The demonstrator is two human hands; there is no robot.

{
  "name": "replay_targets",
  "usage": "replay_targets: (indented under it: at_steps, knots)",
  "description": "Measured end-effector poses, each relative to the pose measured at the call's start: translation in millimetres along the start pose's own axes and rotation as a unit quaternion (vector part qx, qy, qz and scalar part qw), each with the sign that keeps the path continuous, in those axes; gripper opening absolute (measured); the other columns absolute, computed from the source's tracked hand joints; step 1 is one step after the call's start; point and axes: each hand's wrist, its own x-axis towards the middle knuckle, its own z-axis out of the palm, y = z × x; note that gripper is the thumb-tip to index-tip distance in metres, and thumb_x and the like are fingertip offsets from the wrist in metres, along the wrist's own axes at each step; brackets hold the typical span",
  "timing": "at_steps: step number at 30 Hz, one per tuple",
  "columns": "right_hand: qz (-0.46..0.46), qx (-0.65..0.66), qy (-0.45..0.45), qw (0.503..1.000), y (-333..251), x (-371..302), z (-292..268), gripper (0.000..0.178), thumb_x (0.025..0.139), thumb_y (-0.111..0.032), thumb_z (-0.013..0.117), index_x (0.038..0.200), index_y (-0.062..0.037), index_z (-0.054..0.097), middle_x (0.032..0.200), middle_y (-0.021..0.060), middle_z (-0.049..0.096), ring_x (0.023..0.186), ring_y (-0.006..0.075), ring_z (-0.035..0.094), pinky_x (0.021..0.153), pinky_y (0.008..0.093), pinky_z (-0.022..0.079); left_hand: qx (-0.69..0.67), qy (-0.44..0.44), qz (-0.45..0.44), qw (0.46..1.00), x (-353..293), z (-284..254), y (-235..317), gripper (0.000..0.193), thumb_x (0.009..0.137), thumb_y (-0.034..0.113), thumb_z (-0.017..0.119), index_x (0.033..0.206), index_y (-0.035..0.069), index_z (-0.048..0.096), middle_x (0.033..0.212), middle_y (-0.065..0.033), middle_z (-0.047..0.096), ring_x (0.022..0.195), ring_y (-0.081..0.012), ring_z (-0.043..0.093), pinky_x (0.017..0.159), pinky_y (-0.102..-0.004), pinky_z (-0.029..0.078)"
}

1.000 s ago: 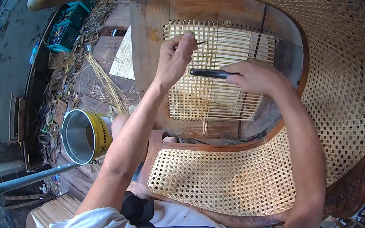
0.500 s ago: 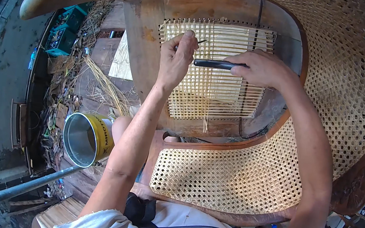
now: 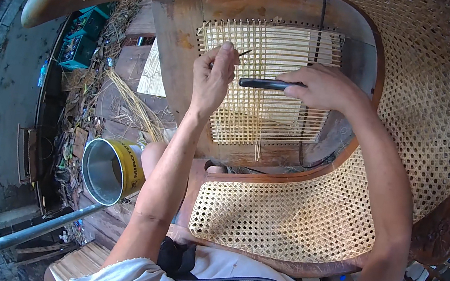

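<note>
My left hand is closed over the upper left of a half-woven cane panel, and a thin dark pointed tool sticks out from its fingers. To its right, my right hand grips a smooth black rod, whose rounded end points left, close to my left wrist. Whether the rod is a handle with a blade, I cannot tell. Horizontal cane strands fill the opening in the wooden seat, threaded through holes along its edge. Vertical strands cross them mostly on the left; two loose ends hang at the bottom.
Finished cane mesh curves around the front and right of the chair. A yellow bucket stands at left beside a grey metal pipe. Loose cane strips lie on the boards; teal crates stand farther left.
The view has shifted slightly. My left hand has drawn back a little toward me and tilted the pointed tool. My right hand keeps the black rod in nearly the same place.
</note>
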Motion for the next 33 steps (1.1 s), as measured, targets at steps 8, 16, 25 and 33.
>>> replay_targets:
  at_steps: [8,16,25,33]
  knots:
    - [-0.008,0.04,0.055,0.998,3,8,2,0.039,0.097,-0.029,0.056,0.135,-0.0216,0.061,0.111,0.0135,0.071,0.104,0.0294,0.067,0.091,0.0437,0.051,-0.006,-0.004,0.005,1.0,-6,-2,4,0.041,0.107,0.031,0.05,0.077,0.004,0.056,0.067,0.0058,0.042,0.056,-0.0024,0.031,0.049,-0.0221,0.023]
    - [-0.043,0.01,0.011,0.999,-8,17,8,0.038,0.095,-0.029,0.06,0.132,-0.0231,0.064,0.104,0.013,0.072,0.099,0.0294,0.068,0.089,0.0433,0.051,-0.015,0.02,-0.02,0.999,-5,-15,7,0.04,0.106,0.029,0.05,0.075,0.005,0.053,0.069,0.0036,0.043,0.055,-0.0027,0.031,0.047,-0.0213,0.023]
    - [-0.041,0.054,0.113,0.991,-7,24,2,0.037,0.094,-0.027,0.059,0.131,-0.0213,0.064,0.102,0.0139,0.072,0.097,0.0314,0.068,0.085,0.0449,0.05,-0.072,0.012,0.009,0.997,1,-12,-1,0.04,0.105,0.03,0.052,0.075,0.005,0.058,0.065,0.0067,0.044,0.054,-0.0012,0.032,0.046,-0.0211,0.022]
    - [-0.055,0.017,0.046,0.997,-5,29,19,0.04,0.096,-0.026,0.057,0.136,-0.0237,0.06,0.097,0.0154,0.071,0.092,0.0303,0.068,0.082,0.0439,0.051,-0.05,0.037,0.006,0.998,2,-21,-5,0.042,0.105,0.031,0.053,0.076,0.002,0.06,0.061,0.0077,0.042,0.054,-0.0009,0.032,0.046,-0.0208,0.022]
